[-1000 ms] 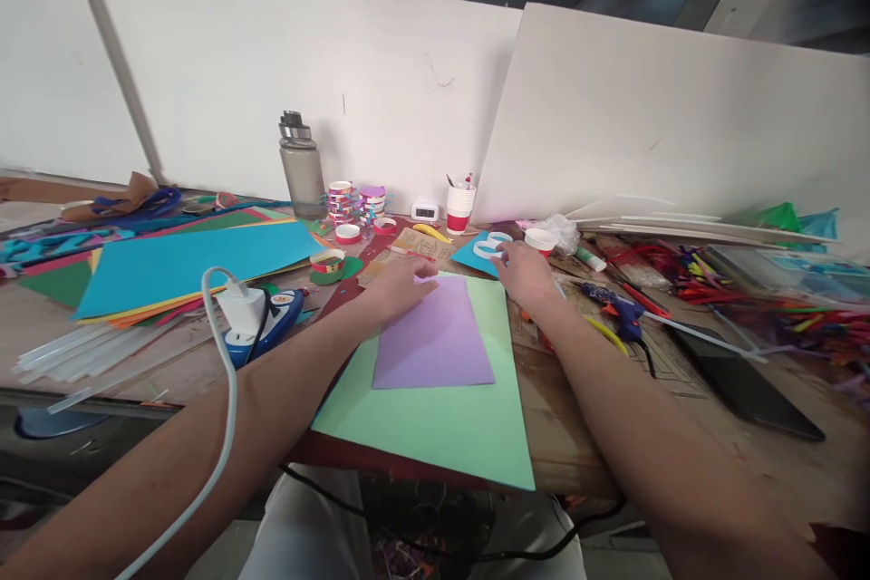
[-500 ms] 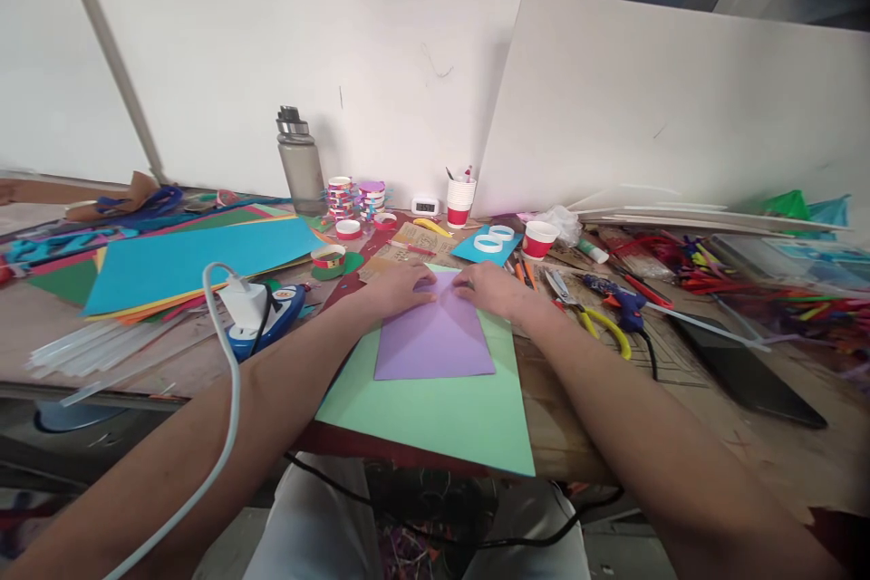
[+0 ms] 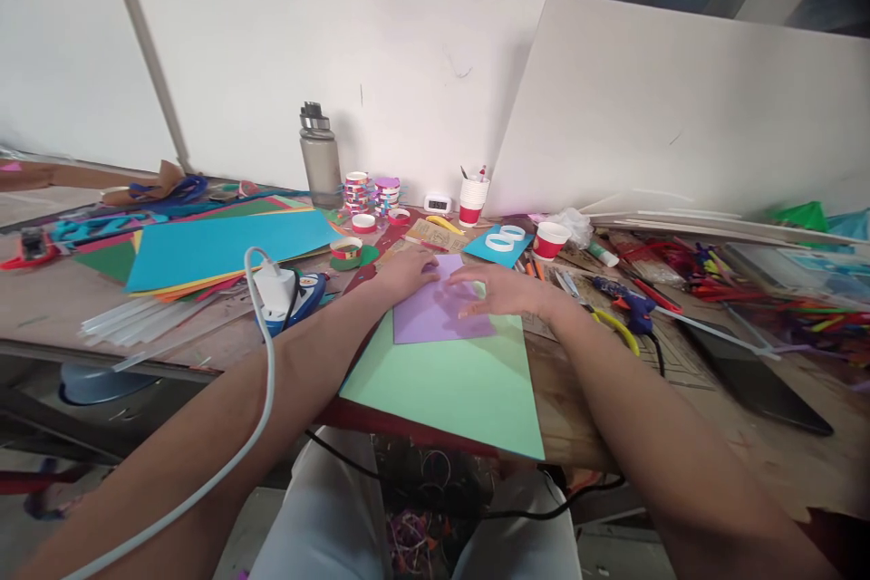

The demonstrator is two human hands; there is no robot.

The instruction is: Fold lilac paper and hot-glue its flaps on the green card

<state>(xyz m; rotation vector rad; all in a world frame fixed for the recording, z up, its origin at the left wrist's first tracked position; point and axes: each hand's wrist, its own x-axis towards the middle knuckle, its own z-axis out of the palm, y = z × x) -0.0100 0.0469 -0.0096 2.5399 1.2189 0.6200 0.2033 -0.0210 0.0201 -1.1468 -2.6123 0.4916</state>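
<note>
A sheet of purple paper (image 3: 435,322) lies on a larger light green sheet (image 3: 441,390) at the table's front edge. My left hand (image 3: 406,274) rests on the far left part of the purple paper, its fingers lying over it. Above the right side of that paper is my right hand (image 3: 499,290), fingers spread and curved; whether its fingertips touch the sheet I cannot tell. Beyond the hands, a blue sheet (image 3: 479,245) carries two white paper rings (image 3: 500,241).
On the left are coloured sheets (image 3: 224,249), clear glue sticks (image 3: 129,322) and a power strip (image 3: 305,294) with a white cable. At right lie a glue gun (image 3: 632,308), yellow-handled pliers (image 3: 622,333) and a black tablet (image 3: 754,381). A bottle (image 3: 319,165) and paper cup (image 3: 551,241) stand behind.
My right hand has come off the far edge of the purple paper, moving nearer with fingers spread. My left hand stays on the paper. The whole view has shifted slightly.
</note>
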